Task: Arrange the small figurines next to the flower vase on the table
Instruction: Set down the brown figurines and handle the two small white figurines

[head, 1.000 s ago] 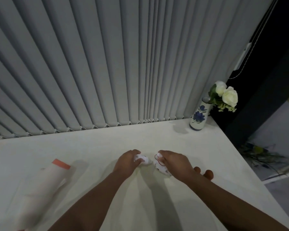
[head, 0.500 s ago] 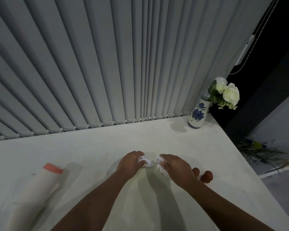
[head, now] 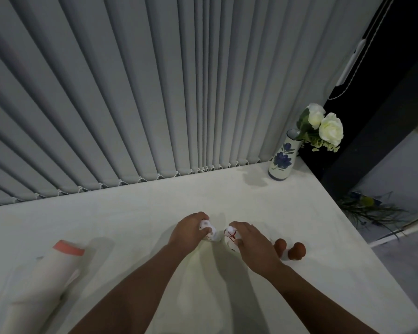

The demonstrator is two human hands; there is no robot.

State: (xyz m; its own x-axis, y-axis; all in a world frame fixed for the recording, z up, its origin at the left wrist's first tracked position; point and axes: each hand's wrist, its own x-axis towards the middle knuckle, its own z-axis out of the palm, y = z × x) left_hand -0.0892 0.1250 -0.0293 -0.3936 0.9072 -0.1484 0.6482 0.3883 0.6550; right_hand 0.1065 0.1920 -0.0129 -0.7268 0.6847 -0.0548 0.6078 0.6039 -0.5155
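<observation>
My left hand is closed around a small white figurine with spots on the white table. Just to its right, my right hand grips a white figurine with red markings. Two brown mushroom-shaped figurines stand right of my right hand, partly hidden by it. The flower vase, white with blue flowers painted on it and holding white roses, stands at the table's far right corner, well away from both hands.
A white bottle with an orange cap lies on the table at the near left. Grey vertical blinds hang along the table's far edge. The table's right edge drops to a floor with a plant.
Both hands stay closed on the white figurines in about the same spot. The view has shifted, so the brown figurines beside my right hand show more.
</observation>
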